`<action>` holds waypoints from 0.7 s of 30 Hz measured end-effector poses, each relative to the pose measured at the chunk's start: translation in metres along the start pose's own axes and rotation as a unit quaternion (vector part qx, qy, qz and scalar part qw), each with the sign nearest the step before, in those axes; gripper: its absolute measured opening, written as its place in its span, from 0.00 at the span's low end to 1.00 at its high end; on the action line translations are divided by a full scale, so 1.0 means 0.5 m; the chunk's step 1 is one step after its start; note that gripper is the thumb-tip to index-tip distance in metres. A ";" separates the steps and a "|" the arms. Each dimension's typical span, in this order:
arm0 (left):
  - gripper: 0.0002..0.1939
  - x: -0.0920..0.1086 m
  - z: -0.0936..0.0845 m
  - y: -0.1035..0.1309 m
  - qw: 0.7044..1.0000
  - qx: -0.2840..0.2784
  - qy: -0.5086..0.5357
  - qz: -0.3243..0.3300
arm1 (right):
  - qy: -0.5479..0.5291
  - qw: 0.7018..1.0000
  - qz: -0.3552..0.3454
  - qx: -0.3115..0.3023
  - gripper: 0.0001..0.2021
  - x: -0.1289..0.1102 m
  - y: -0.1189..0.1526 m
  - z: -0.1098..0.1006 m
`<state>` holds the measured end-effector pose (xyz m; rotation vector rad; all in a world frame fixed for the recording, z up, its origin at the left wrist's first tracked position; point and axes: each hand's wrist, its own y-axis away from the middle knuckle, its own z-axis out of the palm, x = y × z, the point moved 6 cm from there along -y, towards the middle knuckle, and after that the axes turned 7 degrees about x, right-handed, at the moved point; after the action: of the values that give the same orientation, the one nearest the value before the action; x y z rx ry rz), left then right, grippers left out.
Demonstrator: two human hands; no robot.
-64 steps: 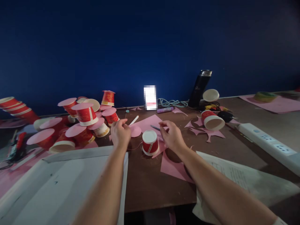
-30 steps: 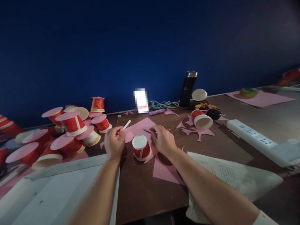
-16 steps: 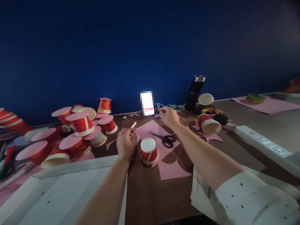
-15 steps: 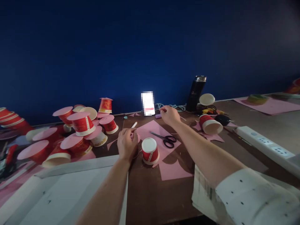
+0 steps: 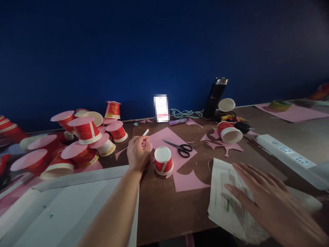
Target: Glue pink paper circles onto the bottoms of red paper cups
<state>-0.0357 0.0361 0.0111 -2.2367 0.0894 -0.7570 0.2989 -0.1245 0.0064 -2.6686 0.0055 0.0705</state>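
My left hand (image 5: 138, 152) rests on the table with its fingers curled in, and the rounded edge of a pink paper disc (image 5: 150, 145) shows beside the fingertips. Just beyond the knuckles a thin white stick (image 5: 146, 132) points up; whether the fingers touch it is hidden. Close by stands an upside-down red paper cup (image 5: 163, 160), apart from the hand. My right hand (image 5: 259, 192) is open, fingers spread, over a crumpled white printed packet (image 5: 218, 197); contact is unclear. Black-handled scissors (image 5: 183, 149) lie on a cut pink sheet (image 5: 168, 135).
Several red cups with pink discs (image 5: 86, 130) crowd the left. At the back are a blurred phone (image 5: 161, 109), a purple tube (image 5: 178, 121), a cable (image 5: 189, 113) and a black flask (image 5: 215, 97). A power strip (image 5: 285, 154) lies right; a white board (image 5: 84, 212) lies front left.
My right hand has left the purple tube at the back and come toward me, down to the white packet, fingers now spread. My left hand has stayed where it was. The view has shifted slightly.
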 end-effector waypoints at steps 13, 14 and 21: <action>0.11 0.005 -0.003 0.005 1.000 -0.005 0.013 0.014 | -0.008 0.995 -0.048 -0.085 0.39 -0.085 0.034 0.088; 0.11 0.006 -0.001 0.005 1.000 -0.007 0.018 0.014 | -0.028 0.992 -0.074 -0.099 0.39 -0.093 0.026 0.091; 0.11 0.013 0.008 0.001 0.999 -0.041 0.031 0.001 | -0.098 0.972 -0.157 -0.147 0.40 -0.107 -0.035 0.106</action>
<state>-0.0282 0.0364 0.0118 -2.2912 0.1547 -0.8363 0.2433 -0.0855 -0.0300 -2.9052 -0.5280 0.2488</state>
